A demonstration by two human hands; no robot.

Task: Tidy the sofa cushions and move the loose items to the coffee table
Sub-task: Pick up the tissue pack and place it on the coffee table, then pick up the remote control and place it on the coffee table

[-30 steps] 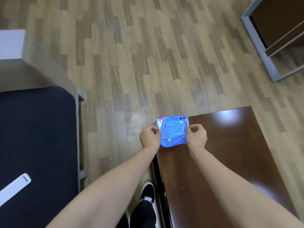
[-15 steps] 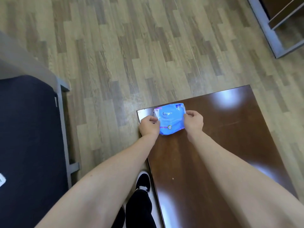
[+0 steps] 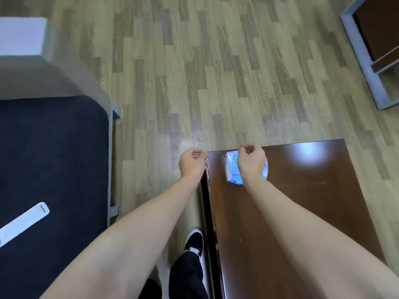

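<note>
Sofa seat: dark navy, grey frame, far left; a flat white remote-like bar lies on it near the lower edge.

My left hand: over the floor just beside the counter's left edge, fingers loosely curled, holding nothing.

Wipes packet: soft blue pack with a pale, whitish left end and small purple print; lies flat on the dark brown counter near its far left corner, partly hidden under my right wrist.

My right hand: above the packet, fingers curled in, empty as far as I can see.

Change: half a second ago both hands pinched the packet's sides; now both have let go.
</note>
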